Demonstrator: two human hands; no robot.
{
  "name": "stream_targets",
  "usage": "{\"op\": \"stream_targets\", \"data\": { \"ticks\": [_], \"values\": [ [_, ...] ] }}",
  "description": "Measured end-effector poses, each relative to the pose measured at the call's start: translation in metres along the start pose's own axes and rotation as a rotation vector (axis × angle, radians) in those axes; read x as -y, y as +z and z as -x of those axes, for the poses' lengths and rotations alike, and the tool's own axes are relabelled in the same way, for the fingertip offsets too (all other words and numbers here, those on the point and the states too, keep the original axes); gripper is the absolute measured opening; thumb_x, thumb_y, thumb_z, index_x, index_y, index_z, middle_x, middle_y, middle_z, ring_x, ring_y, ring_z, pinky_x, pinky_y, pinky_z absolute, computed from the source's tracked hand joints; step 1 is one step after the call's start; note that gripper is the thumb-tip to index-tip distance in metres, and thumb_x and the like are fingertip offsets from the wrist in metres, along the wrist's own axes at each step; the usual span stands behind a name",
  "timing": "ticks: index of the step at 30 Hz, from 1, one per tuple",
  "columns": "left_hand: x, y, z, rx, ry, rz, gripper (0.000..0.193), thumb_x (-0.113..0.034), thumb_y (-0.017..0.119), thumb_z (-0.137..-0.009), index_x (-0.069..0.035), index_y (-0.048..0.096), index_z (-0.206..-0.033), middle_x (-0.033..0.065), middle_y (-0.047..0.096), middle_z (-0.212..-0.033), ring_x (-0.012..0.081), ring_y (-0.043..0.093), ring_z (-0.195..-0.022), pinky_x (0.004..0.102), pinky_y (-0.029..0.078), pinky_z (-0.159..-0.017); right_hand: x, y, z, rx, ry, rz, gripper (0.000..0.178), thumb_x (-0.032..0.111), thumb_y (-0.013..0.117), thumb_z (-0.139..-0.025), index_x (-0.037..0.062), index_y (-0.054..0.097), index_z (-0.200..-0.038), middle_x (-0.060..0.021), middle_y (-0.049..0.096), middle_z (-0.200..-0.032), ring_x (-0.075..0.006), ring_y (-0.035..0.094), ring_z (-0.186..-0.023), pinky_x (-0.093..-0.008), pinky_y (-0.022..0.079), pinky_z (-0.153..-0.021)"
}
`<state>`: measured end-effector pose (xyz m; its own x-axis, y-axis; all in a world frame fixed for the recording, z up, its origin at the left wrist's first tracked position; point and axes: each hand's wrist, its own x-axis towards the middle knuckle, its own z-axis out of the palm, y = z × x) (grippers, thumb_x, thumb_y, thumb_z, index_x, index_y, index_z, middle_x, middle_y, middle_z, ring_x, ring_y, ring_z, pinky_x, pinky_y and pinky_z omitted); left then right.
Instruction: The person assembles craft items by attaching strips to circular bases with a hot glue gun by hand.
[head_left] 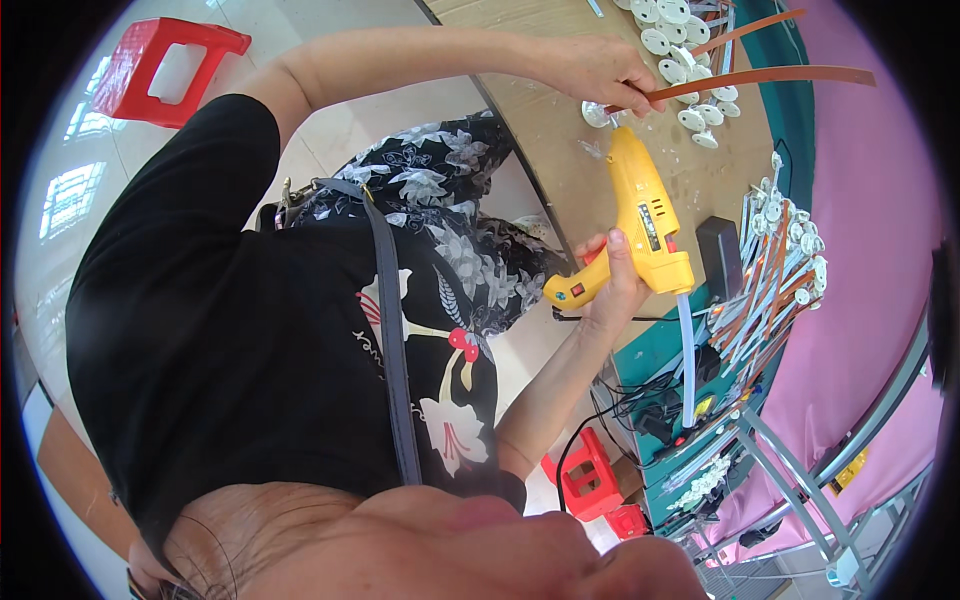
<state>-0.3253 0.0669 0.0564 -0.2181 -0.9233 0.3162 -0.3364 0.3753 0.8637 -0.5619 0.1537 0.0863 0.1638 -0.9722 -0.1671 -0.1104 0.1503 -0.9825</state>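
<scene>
L hand [600, 70] is up at the far end of the table [545, 150], fingers pinched shut on a long brown strip [765, 78]. The strip runs out to the R, almost level. Its near end sits at the fingertips, right over a small white disc [597, 116] lying on the tabletop. Can't tell whether strip and disc actually touch.

R hand [612, 290] is clenched round the grip of a yellow glue gun [642, 215], thumb up along the back. The gun's long axis runs from the hand up and a bit L, w/ the nozzle ending just below the disc and the L fingertips: close, but a gap shows. So the disc lies straight ahead of the nozzle, and the L hand is the nearer one to it. A clear glue stick [687, 350] pokes out of the gun's rear, hanging down off the table edge.

Nothing lies between nozzle and disc, only bare tabletop w/ some glue smears.

Around: more white discs [680, 30] heaped past the L hand, w/ a second brown strip [750, 30] lying over them. A black box [720, 255] is just R of the gun body. Beyond that is a bundle of sticks w/ white discs on their ends [775, 270]. Pink cloth [870, 250] hangs behind. Cables dangle below the table. Red stools stand on the floor, one far off [165, 65], one under the table edge [590, 475].
</scene>
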Motion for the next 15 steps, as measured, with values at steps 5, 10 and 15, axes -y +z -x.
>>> {"op": "stream_targets", "data": {
  "ticks": [5,10,15],
  "values": [
    [-0.001,-0.002,0.001,0.016,-0.010,0.014,0.026,-0.021,0.056,-0.088,-0.004,0.064,-0.106,0.0042,0.058,-0.064,0.0097,0.055,-0.058,0.0262,0.042,-0.055,0.006,-0.001,-0.003,0.024,0.051,-0.009,0.028,0.007,0.062,-0.080,-0.0002,0.048,-0.104,-0.0085,0.057,-0.063,-0.0159,0.056,-0.055,-0.0254,0.044,-0.053],
    [0.005,0.000,-0.003,0.003,-0.017,0.048,0.026,-0.022,0.057,-0.088,-0.004,0.064,-0.106,0.0036,0.059,-0.064,0.0097,0.055,-0.057,0.0266,0.042,-0.055,0.015,-0.002,-0.005,0.051,0.056,0.035,0.028,0.008,0.063,-0.080,-0.0001,0.050,-0.103,-0.0085,0.058,-0.063,-0.0148,0.056,-0.054,-0.0243,0.044,-0.051],
    [-0.003,-0.002,0.003,0.008,-0.044,0.011,0.026,-0.021,0.057,-0.088,-0.004,0.064,-0.106,0.0034,0.059,-0.064,0.0098,0.055,-0.056,0.0270,0.043,-0.055,0.022,-0.001,-0.003,0.046,0.071,0.046,0.029,0.009,0.064,-0.079,0.0004,0.050,-0.103,-0.0087,0.059,-0.064,-0.0138,0.056,-0.053,-0.0232,0.044,-0.049]
  ]
}}
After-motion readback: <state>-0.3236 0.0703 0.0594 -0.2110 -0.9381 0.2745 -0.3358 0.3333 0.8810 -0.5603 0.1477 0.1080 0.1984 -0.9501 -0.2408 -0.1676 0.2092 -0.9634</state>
